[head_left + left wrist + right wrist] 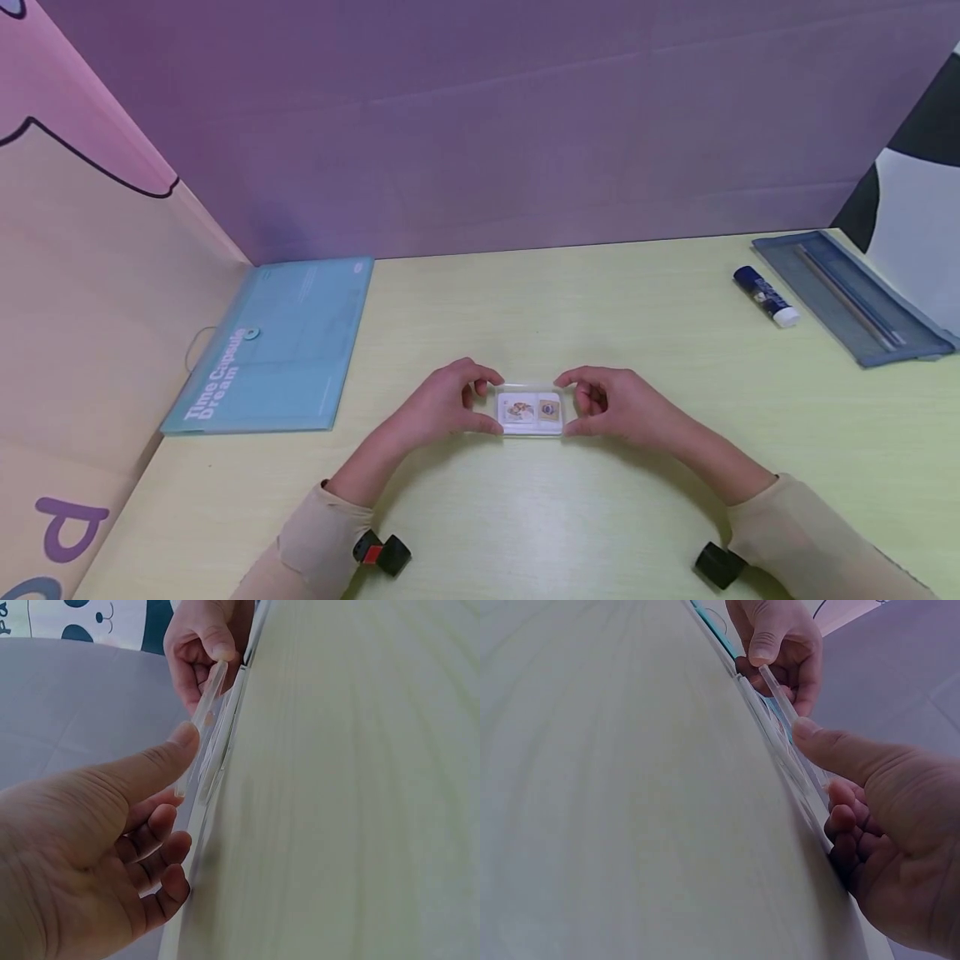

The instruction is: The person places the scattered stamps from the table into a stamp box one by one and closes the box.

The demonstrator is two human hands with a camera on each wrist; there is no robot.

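A small white two-compartment case point(529, 423) lies on the table, with little printed pieces showing in each compartment. Just above it, a clear plastic lid point(212, 691) spans the space between both hands. My left hand point(448, 402) pinches the lid's left end between thumb and fingers. At the opposite end, my right hand point(628, 402) pinches it the same way. From the right wrist view the lid point(776, 688) appears edge-on and slightly apart from the case below. The other fingers of both hands curl loosely beside the case.
A light blue document folder point(300, 350) lies at the left of the table point(525, 533). Toward the back right are a glue stick point(767, 297) and a blue-grey mesh pouch point(832, 308) with long thin items inside. A purple partition point(525, 133) stands behind the table.
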